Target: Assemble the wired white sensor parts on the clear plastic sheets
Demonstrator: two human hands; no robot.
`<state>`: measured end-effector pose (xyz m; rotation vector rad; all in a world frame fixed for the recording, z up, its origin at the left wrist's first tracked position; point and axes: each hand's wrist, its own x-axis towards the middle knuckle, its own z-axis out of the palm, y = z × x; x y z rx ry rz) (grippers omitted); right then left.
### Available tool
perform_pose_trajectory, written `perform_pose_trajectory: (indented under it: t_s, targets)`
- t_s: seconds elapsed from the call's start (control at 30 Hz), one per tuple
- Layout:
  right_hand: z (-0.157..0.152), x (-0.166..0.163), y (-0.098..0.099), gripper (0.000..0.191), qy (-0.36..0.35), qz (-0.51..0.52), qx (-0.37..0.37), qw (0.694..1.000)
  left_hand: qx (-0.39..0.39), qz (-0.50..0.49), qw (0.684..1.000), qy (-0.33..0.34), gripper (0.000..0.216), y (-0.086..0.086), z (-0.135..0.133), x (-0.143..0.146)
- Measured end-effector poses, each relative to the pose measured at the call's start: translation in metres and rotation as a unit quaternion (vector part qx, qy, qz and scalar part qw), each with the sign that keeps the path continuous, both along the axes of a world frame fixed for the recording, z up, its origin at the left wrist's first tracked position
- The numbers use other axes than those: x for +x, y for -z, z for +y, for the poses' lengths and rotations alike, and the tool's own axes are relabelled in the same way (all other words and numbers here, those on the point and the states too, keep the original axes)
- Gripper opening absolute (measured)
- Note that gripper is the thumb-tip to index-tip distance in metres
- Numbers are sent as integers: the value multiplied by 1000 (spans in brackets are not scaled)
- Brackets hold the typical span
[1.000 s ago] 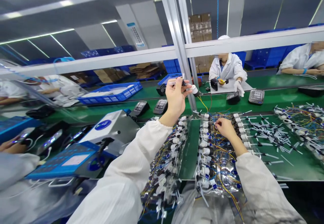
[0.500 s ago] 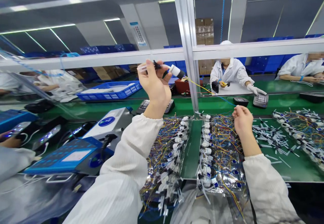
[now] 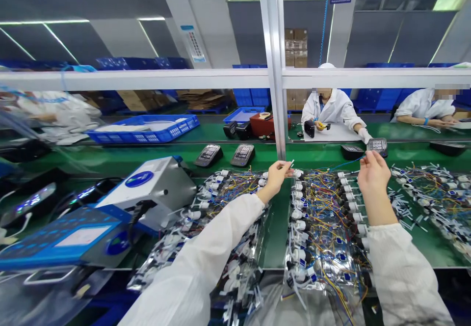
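My left hand (image 3: 276, 175) is low over the bench, between two heaps of wired parts. Its fingers pinch a small white piece (image 3: 291, 163) by a white cylinder part (image 3: 298, 174) at the top of the middle heap (image 3: 320, 228). My right hand (image 3: 373, 171) is held just above the bench to the right. Its fingertips are closed on a thin blue wire (image 3: 348, 161) that runs left toward the white cylinder part. Another heap of wired parts (image 3: 228, 193) lies under my left forearm.
An upright metal post (image 3: 274, 80) rises just behind my hands. A grey machine (image 3: 156, 183) and a blue device (image 3: 73, 232) stand at the left. Two meters (image 3: 225, 155) lie on the green belt. More wired parts (image 3: 437, 193) lie at the right. Co-workers (image 3: 331, 107) sit opposite.
My left hand has come down from head height to the bench, and the wired part it held up is down at the heap. My right hand has shifted up and to the right along the wire.
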<state>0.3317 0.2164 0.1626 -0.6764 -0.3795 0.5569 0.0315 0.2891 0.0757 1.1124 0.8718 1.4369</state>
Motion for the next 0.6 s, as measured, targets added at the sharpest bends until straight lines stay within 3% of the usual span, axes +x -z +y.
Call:
perform_pose_trajectory:
  t_s: [0.07, 0.17, 0.23, 0.4, 0.6]
  targets:
    - [4, -14, 4, 29, -19, -31, 0, 999, -2, 27, 1000, 15, 50, 17, 4, 1]
    - [10, -41, 11, 28, -52, -106, 17, 993, 10, 72, 997, 34, 45, 30, 9, -4]
    - [16, -63, 22, 26, -75, -162, 11, 984, 31, 103, 994, 35, 39, 31, 10, -7]
    - [28, -113, 67, 28, -196, -223, -89, 951, 98, 142, 985, -1, 25, 27, 12, -11]
    - [31, -130, 109, 31, -260, -206, -135, 934, 107, 136, 985, -1, 32, 30, 16, -7]
